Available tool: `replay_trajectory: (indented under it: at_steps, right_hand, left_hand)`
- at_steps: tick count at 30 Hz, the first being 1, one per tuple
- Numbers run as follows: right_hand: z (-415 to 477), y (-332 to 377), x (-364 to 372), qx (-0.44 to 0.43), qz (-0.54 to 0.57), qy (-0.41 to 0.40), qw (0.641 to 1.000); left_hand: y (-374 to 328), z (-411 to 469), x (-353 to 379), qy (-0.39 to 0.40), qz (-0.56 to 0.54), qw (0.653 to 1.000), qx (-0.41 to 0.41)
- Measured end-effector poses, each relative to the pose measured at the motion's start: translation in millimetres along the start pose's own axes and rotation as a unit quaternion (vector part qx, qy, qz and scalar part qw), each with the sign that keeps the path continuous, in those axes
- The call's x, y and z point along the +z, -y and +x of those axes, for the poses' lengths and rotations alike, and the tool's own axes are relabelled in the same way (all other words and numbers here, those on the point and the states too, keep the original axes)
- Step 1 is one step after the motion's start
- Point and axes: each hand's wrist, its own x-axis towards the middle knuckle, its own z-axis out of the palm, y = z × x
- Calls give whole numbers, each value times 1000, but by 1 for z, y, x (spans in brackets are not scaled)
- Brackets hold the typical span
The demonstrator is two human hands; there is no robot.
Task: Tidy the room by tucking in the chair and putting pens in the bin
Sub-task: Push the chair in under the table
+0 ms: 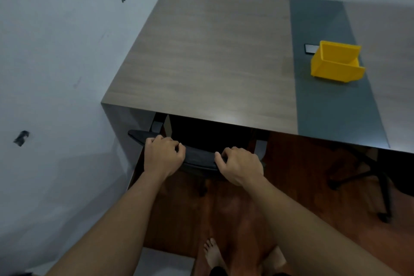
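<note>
chair (199,157) backrest lying left-right along desk (212,63) edge, both hands (162,155) (239,166) gripping its top

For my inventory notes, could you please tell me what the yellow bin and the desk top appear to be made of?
The yellow open-front bin looks like moulded plastic: uniform colour, smooth semi-matte walls with a thick rim. The grey-brown desk top looks like wood-grain laminate, streaky and slightly glossy, with a plain grey strip; real veneer cannot be ruled out.

Wood-grain desk (201,56) with a grey strip down its right part.
A yellow bin (337,63) stands on the strip, and a small dark flat object (311,49) lies just behind its left corner.
</note>
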Motion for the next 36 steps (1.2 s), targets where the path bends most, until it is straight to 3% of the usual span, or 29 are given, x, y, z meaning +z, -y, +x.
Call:
replay_trajectory:
  at_steps: [30,36]
  right_hand:
    - [136,15,-8,-34,-2,-50,998]
    - [142,-8,-22,-42,28,16,999]
  left_hand:
    - [33,123,11,-2,11,999,-40]
    - [10,126,2,54,-7,998,-39]
